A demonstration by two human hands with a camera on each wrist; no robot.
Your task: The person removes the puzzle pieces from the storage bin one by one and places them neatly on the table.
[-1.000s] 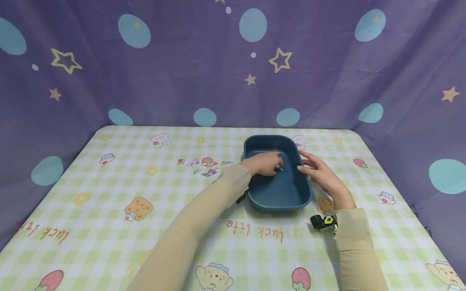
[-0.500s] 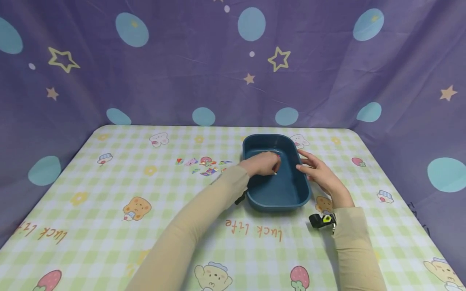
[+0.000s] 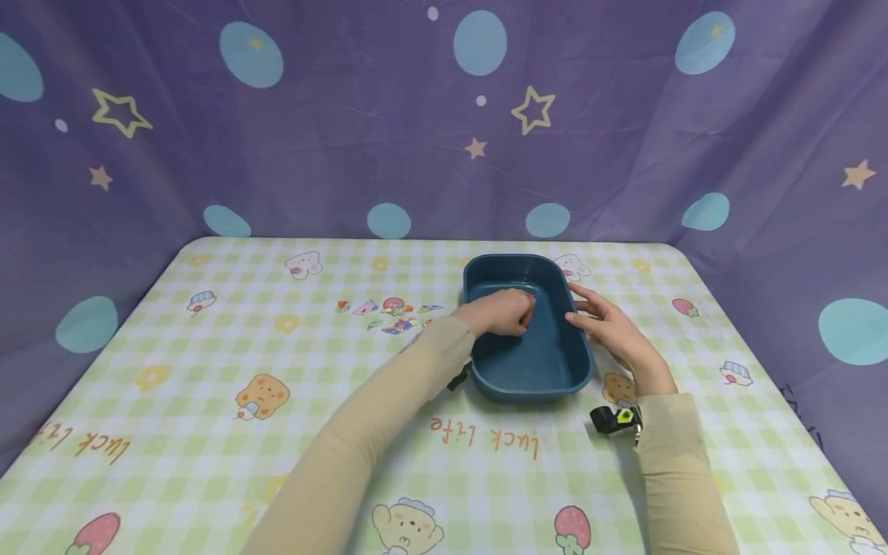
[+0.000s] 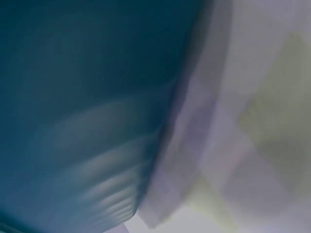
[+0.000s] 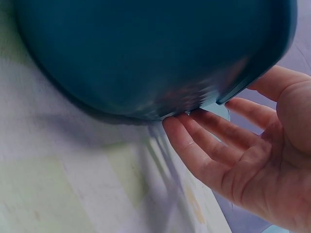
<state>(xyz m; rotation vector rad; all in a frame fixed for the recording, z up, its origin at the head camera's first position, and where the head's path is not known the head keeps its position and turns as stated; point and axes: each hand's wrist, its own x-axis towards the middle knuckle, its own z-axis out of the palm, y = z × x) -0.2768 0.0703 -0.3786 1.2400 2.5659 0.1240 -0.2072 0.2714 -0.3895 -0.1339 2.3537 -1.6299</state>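
A dark blue rectangular bin (image 3: 530, 385) sits right of centre on the table. My left hand (image 3: 501, 312) reaches down into it with fingers curled. A tiny pink bit (image 3: 532, 298) shows at its fingertips, most of it hidden by the hand. In the left wrist view only the bin's wall (image 4: 87, 97) and blurred tablecloth appear. My right hand (image 3: 613, 327) rests against the bin's right side, thumb at the rim. From the right wrist view, its long, nearly straight fingers (image 5: 209, 145) touch the outer wall. Several small colourful flat pieces (image 3: 400, 327) lie left of the bin.
A green-and-white checked tablecloth (image 3: 208, 462) with printed cartoons covers the table. Behind it hangs a purple curtain (image 3: 416, 146) with stars and dots. My left forearm (image 3: 375, 432) crosses the table in front of the loose pieces.
Inside the bin my left fingers have curled in tighter; small pale pieces seen at the fingertips earlier are now mostly hidden. The right hand and the bin stay in place.
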